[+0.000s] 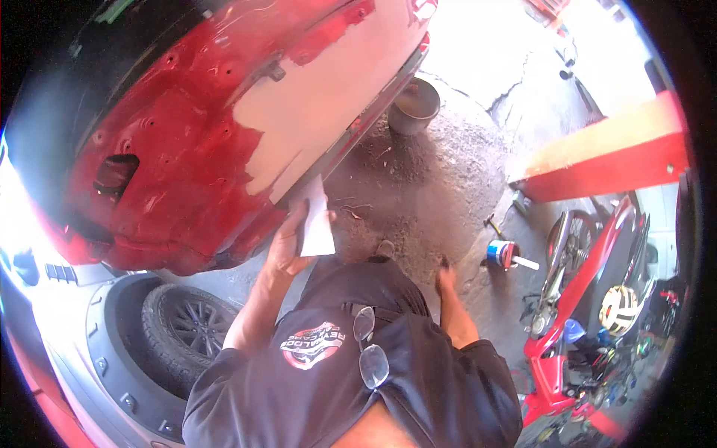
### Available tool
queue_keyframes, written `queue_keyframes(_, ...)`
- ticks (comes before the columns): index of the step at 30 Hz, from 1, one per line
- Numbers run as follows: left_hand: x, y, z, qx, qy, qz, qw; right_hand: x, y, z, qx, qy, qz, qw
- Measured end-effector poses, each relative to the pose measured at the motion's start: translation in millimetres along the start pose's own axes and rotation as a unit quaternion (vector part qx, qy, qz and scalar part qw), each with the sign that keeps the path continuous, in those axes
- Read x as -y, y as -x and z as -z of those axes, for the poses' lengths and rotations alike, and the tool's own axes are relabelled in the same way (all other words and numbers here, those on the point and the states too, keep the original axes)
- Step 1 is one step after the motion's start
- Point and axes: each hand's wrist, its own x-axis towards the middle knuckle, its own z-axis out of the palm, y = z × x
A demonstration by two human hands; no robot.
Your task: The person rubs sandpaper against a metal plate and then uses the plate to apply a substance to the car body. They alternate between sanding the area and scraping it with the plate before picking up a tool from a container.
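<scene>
My left hand [287,240] grips a flat white sheet [317,228], thumb on one side and fingers behind it. The sheet's upper end is right at the lower edge of a red car panel [194,160]. A broad beige patch of filler [302,112] covers much of that panel, with red paint around it. Down at my right side, my right hand [446,279] is closed beside my leg, away from the panel. A small dark shape shows at its fingertips; I cannot tell what it is.
A bucket [414,108] stands beyond the panel's lower edge. To my right are a can [503,254] with a white stick, a hammer [493,224], a red beam [605,153] and a red motorcycle [579,299] with a helmet [618,310]. A wheel [187,325] is at left.
</scene>
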Motion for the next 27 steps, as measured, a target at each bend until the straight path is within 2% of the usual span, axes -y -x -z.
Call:
queue_keyframes(1, -1, 10, -24, -0.083, -0.026, -0.054, 0.995, 3, 48, 29, 0.006, 0.045, -0.019, 0.999)
queue_keyframes(2, -3, 16, -17, -0.074, -0.017, -0.054, 0.996, 27, 91, 64, 0.086, -0.004, -0.141, 0.986)
queue_keyframes(4, -8, 26, 3, -0.058, 0.004, -0.052, 0.997, -26, 114, 64, 0.085, 0.090, -0.141, 0.982)
queue_keyframes(5, -8, 31, -4, -0.104, 0.007, -0.066, 0.992, -47, 119, 65, 0.084, 0.137, -0.142, 0.977)
queue_keyframes(8, -8, 34, 8, -0.125, 0.032, -0.066, 0.989, -40, 141, 67, 0.029, 0.073, -0.151, 0.985)
queue_keyframes(9, -9, 33, 14, -0.118, 0.042, -0.055, 0.991, -33, 133, 73, 0.094, 0.133, -0.142, 0.977)
queue_keyframes(12, -11, 28, 31, -0.095, 0.023, -0.030, 0.995, -31, 103, 56, 0.051, -0.002, -0.097, 0.994)
queue_keyframes(13, -12, 27, 24, -0.128, -0.006, -0.027, 0.991, 16, 109, 61, 0.040, -0.112, -0.113, 0.986)
queue_keyframes(14, -14, 24, 30, -0.101, -0.009, -0.013, 0.995, 89, 119, 70, 0.027, -0.220, -0.128, 0.967)
queue_keyframes(15, -15, 20, 40, -0.074, -0.012, 0.001, 0.997, 102, 103, 65, 0.090, -0.355, -0.118, 0.923)
queue_keyframes(16, -16, 17, 46, -0.048, -0.015, 0.016, 0.999, 136, 99, 62, 0.101, -0.442, -0.101, 0.886)
queue_keyframes(17, -16, 14, 42, -0.078, -0.046, 0.047, 0.995, 179, 101, 63, 0.112, -0.524, -0.082, 0.840)
queue_keyframes(19, -12, 8, 34, -0.073, -0.081, 0.077, 0.991, 257, 109, 68, 0.166, -0.604, -0.021, 0.779)
queue_keyframes(21, -11, 10, 24, -0.078, -0.121, 0.104, 0.984, 357, 154, 90, 0.283, -0.683, -0.015, 0.673)
queue_keyframes(23, -7, 13, 19, -0.115, -0.127, 0.085, 0.981, 392, 157, 70, 0.292, -0.662, 0.039, 0.689)
queue_keyframes(24, -4, 16, 18, -0.136, -0.128, 0.075, 0.980, 427, 179, 72, 0.326, -0.663, 0.025, 0.674)
queue_keyframes(25, -2, 18, 18, -0.149, -0.122, 0.033, 0.981, 436, 181, 66, 0.368, -0.606, -0.026, 0.704)
queue_keyframes(27, -1, 22, 29, -0.146, -0.083, -0.003, 0.986, 458, 192, 56, 0.433, -0.525, -0.046, 0.732)
